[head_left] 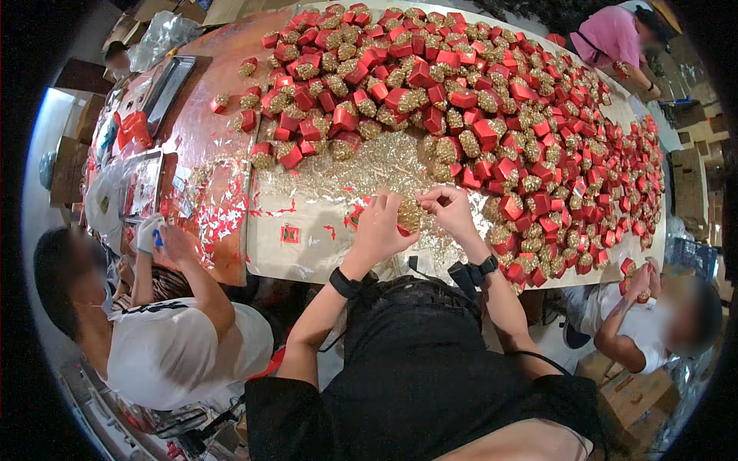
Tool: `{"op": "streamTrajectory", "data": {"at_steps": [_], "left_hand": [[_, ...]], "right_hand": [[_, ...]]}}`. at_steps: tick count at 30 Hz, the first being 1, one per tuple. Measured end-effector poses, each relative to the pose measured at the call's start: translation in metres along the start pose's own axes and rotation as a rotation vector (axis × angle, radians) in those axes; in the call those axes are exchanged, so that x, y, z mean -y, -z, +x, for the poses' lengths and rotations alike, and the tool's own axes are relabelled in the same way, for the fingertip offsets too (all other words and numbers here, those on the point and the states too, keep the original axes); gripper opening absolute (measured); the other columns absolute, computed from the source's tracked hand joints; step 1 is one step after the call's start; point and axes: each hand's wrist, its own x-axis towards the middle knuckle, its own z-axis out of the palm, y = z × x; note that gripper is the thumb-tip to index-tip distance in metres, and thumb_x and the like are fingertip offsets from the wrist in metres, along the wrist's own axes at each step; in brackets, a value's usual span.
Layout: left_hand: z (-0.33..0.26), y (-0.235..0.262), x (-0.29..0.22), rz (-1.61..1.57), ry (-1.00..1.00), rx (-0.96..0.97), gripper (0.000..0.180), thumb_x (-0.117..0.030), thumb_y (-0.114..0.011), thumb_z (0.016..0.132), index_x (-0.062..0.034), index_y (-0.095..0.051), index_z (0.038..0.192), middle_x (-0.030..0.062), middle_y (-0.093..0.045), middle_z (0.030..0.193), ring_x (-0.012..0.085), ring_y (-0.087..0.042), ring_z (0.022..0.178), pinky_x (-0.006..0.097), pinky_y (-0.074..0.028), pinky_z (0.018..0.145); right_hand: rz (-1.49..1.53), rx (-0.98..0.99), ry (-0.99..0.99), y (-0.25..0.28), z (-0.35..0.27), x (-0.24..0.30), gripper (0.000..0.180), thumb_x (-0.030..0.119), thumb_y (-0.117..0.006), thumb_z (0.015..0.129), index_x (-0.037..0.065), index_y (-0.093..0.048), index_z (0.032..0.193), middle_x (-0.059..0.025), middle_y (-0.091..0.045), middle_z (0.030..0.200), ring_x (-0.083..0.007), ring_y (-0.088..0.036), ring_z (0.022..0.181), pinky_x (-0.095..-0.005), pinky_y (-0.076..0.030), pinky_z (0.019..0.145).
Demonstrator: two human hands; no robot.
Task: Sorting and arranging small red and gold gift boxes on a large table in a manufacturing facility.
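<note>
In front of my body, my left hand [382, 232] is closed around a small red pot topped with a gold, bumpy cluster [409, 214]. The gold top shows between my two hands, while the fingers hide most of the red base. At its right side my right hand [452, 217] pinches thumb and fingertips together close to the gold top. Whatever lies in that pinch is too small to make out. A small red square card [289, 233] lies on the pale tabletop [269, 257] left of my hands, among red scraps.
A broad heap of similar red-and-gold pots [419, 73] covers the table's far side and right. Gold flakes [330, 173] lie before it. On the left, a brown board [223, 146] carries red and white scraps and trays [169, 88]. Co-workers sit at left, right and far right.
</note>
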Motion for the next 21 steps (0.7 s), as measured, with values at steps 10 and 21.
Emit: {"op": "streamTrajectory", "data": {"at_steps": [10, 21], "left_hand": [[0.002, -0.012, -0.009, 0.031, -0.071, 0.071, 0.062, -0.030, -0.074, 0.051, -0.0030, -0.042, 0.097, 0.0146, -0.043, 0.095, 0.0321, -0.050, 0.084, 0.040, -0.043, 0.065], [-0.005, -0.002, 0.073, -0.175, 0.238, 0.115, 0.070, -0.041, -0.062, 0.073, 0.0022, -0.034, 0.121, 0.0229, -0.040, 0.118, 0.0363, -0.038, 0.111, 0.039, -0.031, 0.094]], "right_hand": [[-0.148, -0.032, -0.014, 0.013, -0.015, -0.001, 0.007, -0.009, -0.057, 0.072, -0.002, -0.061, 0.073, -0.0048, -0.060, 0.071, -0.0086, -0.054, 0.064, -0.0220, -0.044, 0.059], [-0.206, -0.313, 0.116, 0.052, -0.036, 0.011, 0.005, 0.003, -0.059, 0.073, 0.000, -0.063, 0.074, -0.0037, -0.060, 0.068, -0.0075, -0.053, 0.064, -0.0211, -0.042, 0.057]]}}
